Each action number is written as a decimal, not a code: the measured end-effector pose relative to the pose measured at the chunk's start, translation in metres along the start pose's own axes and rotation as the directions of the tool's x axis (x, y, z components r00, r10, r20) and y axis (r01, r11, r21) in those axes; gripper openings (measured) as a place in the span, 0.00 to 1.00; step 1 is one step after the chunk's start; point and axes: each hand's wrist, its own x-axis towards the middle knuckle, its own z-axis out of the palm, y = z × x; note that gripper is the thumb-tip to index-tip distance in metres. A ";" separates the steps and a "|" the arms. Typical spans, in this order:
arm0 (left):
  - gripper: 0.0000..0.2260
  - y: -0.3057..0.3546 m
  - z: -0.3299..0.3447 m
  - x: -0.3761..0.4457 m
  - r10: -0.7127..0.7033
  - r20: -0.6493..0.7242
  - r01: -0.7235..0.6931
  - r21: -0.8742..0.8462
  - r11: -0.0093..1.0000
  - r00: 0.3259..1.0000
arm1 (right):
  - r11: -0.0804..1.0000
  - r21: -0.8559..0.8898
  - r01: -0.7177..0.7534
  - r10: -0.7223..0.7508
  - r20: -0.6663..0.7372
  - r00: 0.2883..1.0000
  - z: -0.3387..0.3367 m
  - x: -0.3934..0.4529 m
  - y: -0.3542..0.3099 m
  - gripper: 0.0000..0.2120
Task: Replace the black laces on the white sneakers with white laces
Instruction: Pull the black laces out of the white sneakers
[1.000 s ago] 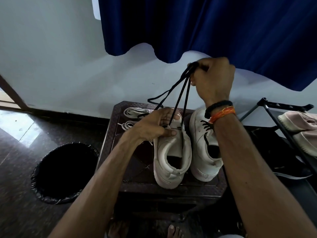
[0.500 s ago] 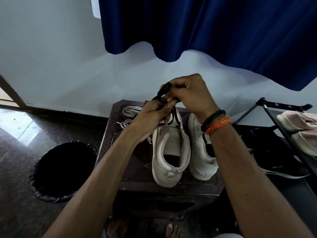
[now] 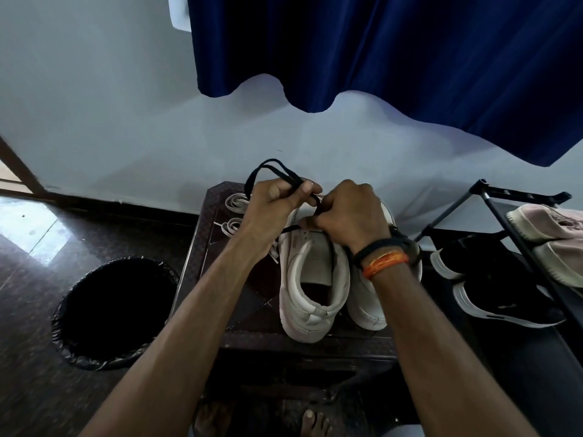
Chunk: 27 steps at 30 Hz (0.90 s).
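Observation:
Two white sneakers stand side by side on a dark brown stool (image 3: 252, 337), heels toward me. The left sneaker (image 3: 310, 288) has its opening in full view; the right sneaker (image 3: 367, 307) is half hidden under my right wrist. My left hand (image 3: 274, 203) grips a black lace (image 3: 268, 168) that loops up above the fist. Close beside it, my right hand (image 3: 350, 216) pinches the same lace above the left sneaker's tongue. Two coiled white laces (image 3: 235, 201) lie on the stool's far left corner.
A round bin lined with a black bag (image 3: 113, 310) stands on the floor to the left. On the right, a black shoe rack (image 3: 517, 200) holds pink shoes (image 3: 549, 225) and black shoes (image 3: 501, 298). A blue curtain (image 3: 394, 58) hangs over the white wall. My bare toes show below the stool.
My right hand came down from its raised pull to meet the left hand above the sneaker. The long black strands are now gathered into a short loop held by both hands.

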 end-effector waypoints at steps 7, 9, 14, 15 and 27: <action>0.20 -0.001 -0.011 -0.001 -0.036 0.244 0.046 -0.038 0.998 0.969 | 0.999 0.032 0.022 -0.020 -0.053 0.998 0.002 0.001 0.004 0.08; 0.26 -0.002 -0.010 -0.002 -0.055 0.282 0.056 0.006 0.998 0.958 | 0.996 0.088 -0.010 0.013 -0.032 0.999 0.001 0.003 0.007 0.07; 0.29 -0.016 -0.004 0.000 -0.056 0.333 0.013 0.133 0.991 0.941 | 0.981 0.189 -0.034 0.041 -0.032 0.999 -0.004 0.008 0.006 0.07; 0.28 -0.018 -0.003 0.001 -0.060 0.355 0.002 0.162 0.987 0.933 | 0.977 0.211 -0.035 0.044 -0.037 0.998 -0.005 0.010 0.005 0.06; 0.28 -0.022 -0.005 0.002 -0.080 0.334 -0.006 0.251 0.968 0.939 | 0.877 0.466 0.116 0.029 -0.293 0.956 -0.030 0.021 -0.012 0.10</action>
